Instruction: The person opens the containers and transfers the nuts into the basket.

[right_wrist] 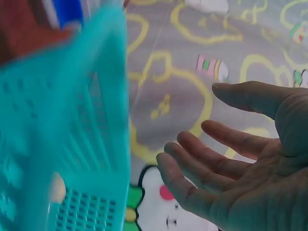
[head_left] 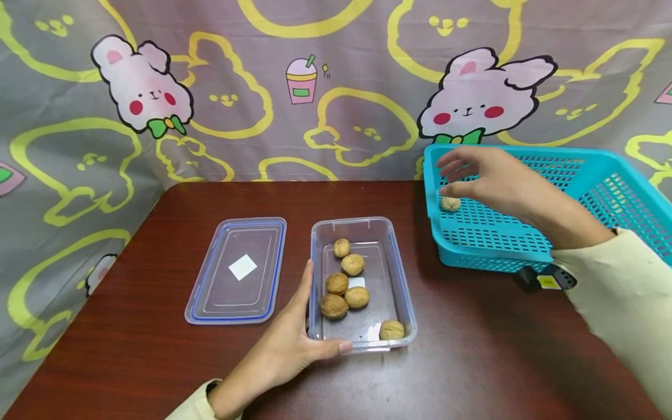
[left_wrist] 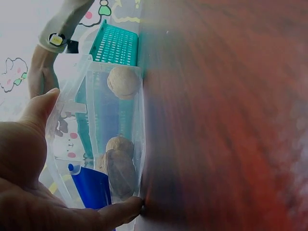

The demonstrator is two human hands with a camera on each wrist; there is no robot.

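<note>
walnuts (head_left: 353, 265), six in number, lie in a clear box (head_left: 383, 286) on the dark table (head_left: 451, 350). what stands around them?

to the left, apart from the box, a clear lid (head_left: 236, 291) with a blue seal lies flat; to the right stands a blue basket (head_left: 483, 233) holding one further walnut (head_left: 450, 203). the basket's left wall rises between that walnut and the box. behind, a printed cloth (head_left: 378, 58).

and the orientation?

the box's long axis runs from near to far. five walnuts lie along its left and middle; the sixth sits in the near right corner, seam running left to right. for the others, no clear axis can be told.

the fingers?

left hand (head_left: 291, 335): thumb and index finger straight, well apart, thumb on the near rim, finger along the left wall. right hand (head_left: 488, 175): above the basket, fingers loosely bent and apart, nearest to the lone walnut.
</note>
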